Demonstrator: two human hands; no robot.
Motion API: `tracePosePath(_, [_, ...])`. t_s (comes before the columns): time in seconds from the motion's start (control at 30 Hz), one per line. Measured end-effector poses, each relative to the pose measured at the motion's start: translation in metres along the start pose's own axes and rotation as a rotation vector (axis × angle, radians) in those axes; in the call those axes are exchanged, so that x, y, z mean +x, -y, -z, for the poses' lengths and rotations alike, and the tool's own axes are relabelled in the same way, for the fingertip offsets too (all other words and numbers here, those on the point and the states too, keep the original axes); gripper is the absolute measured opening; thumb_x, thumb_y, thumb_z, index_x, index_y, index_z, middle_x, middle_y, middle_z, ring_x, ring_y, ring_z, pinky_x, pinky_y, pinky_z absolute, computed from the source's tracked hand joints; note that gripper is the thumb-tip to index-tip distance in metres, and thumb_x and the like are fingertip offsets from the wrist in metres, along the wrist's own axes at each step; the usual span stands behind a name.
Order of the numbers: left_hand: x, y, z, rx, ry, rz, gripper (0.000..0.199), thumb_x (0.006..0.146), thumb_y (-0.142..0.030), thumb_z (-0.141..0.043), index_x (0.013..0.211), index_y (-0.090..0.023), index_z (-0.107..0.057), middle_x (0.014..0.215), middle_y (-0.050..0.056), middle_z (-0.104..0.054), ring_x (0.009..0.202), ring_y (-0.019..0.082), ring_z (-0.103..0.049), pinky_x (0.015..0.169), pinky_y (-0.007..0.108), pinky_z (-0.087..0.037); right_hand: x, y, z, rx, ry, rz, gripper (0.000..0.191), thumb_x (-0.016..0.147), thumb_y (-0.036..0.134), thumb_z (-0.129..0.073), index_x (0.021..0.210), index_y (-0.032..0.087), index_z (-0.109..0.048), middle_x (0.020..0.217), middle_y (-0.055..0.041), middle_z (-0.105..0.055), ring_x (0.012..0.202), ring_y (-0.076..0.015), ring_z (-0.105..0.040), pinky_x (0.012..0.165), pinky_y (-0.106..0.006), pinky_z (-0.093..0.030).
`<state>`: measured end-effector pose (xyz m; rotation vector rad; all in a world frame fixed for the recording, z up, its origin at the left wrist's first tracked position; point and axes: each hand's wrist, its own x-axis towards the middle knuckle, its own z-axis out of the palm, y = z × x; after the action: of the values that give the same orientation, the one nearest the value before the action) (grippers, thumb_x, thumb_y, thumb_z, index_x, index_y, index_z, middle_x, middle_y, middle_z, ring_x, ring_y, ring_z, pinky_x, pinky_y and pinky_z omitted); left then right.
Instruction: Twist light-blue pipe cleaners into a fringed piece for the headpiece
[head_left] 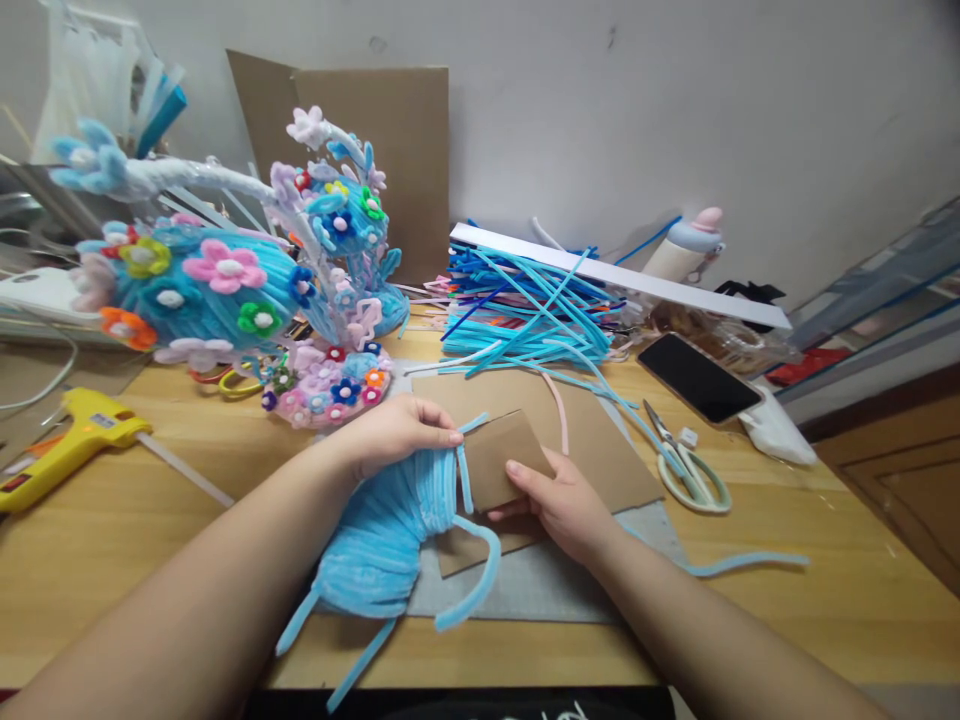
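Note:
A bundle of light blue pipe cleaners [375,545] lies in front of me, gathered tight near its right end, with several loose ends sticking out. My left hand [409,435] is closed over its top, thumb and fingers pinching the pipe cleaners near that end. In my right hand [566,500] is a small piece of brown cardboard [504,460], gripped between thumb and fingers just right of the bundle. A thin blue end overlaps the cardboard's left edge. Beneath both hands lie a larger cardboard sheet [607,440] and a grey mat [525,595].
Flower-covered pipe-cleaner pieces [225,290] stand at left behind a yellow glue gun [67,445]. A heap of blue pipe cleaners [525,310] lies at the back. Scissors [697,480] and a phone [697,375] are on the right. A cardboard panel [405,180] leans against the wall.

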<state>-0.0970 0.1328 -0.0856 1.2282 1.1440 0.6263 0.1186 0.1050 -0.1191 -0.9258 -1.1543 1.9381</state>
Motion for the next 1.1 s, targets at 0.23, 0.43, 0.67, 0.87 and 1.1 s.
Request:
tracePosePath(0.23, [0.001,0.003,0.002,-0.051,-0.007,0.049,0.022,0.059,-0.032,-0.071,0.067,-0.012,-0.064,0.060,0.000,-0.062,0.055,0.009,-0.052,0.055,0.021,-0.039,-0.001,0.001,-0.002,0.014,0.049,0.029,0.034,0.078,0.030,-0.058,0.110,0.020,-0.053,0.105,-0.0078,-0.060,0.092,-0.0204,-0.058,0.081,-0.039,-0.047])
tracePosePath(0.43, [-0.001,-0.003,0.006,-0.085,-0.070,0.034,0.022,0.058,-0.032,-0.071,0.064,-0.012,-0.063,0.058,0.000,-0.060,0.052,0.009,-0.051,0.052,0.021,-0.039,0.002,0.015,-0.006,0.136,0.283,0.014,0.044,0.073,0.035,-0.060,0.114,0.020,-0.052,0.115,-0.0086,-0.055,0.107,-0.0209,-0.049,0.093,-0.036,-0.036])
tracePosePath(0.67, [-0.002,-0.006,0.007,-0.145,-0.138,0.014,0.025,0.059,-0.033,-0.070,0.062,-0.011,-0.059,0.055,-0.001,-0.057,0.049,0.008,-0.048,0.050,0.021,-0.038,-0.002,0.013,-0.016,-0.422,0.255,0.001,0.021,0.074,0.033,-0.061,0.089,0.018,-0.062,0.085,-0.0024,-0.063,0.080,-0.0156,-0.056,0.074,-0.027,-0.042])
tracePosePath(0.87, [-0.002,-0.008,0.011,-0.096,-0.204,-0.057,0.022,0.061,-0.031,-0.069,0.061,-0.011,-0.059,0.047,-0.004,-0.053,0.043,0.006,-0.043,0.045,0.019,-0.033,-0.003,0.011,-0.008,-0.480,0.071,-0.050,0.028,0.081,0.041,-0.049,0.073,0.015,-0.056,0.050,0.0045,-0.049,0.044,-0.0062,-0.041,0.044,-0.018,-0.032])
tracePosePath(1.1, [-0.005,-0.011,0.011,-0.254,-0.090,0.017,0.019,0.064,-0.028,-0.068,0.063,-0.011,-0.059,0.054,0.001,-0.062,0.044,0.009,-0.052,0.045,0.020,-0.042,-0.001,0.009,-0.014,-0.494,0.082,-0.071,0.027,0.077,0.040,-0.052,0.070,0.015,-0.058,0.051,0.0030,-0.052,0.039,-0.0058,-0.041,0.039,-0.018,-0.030])
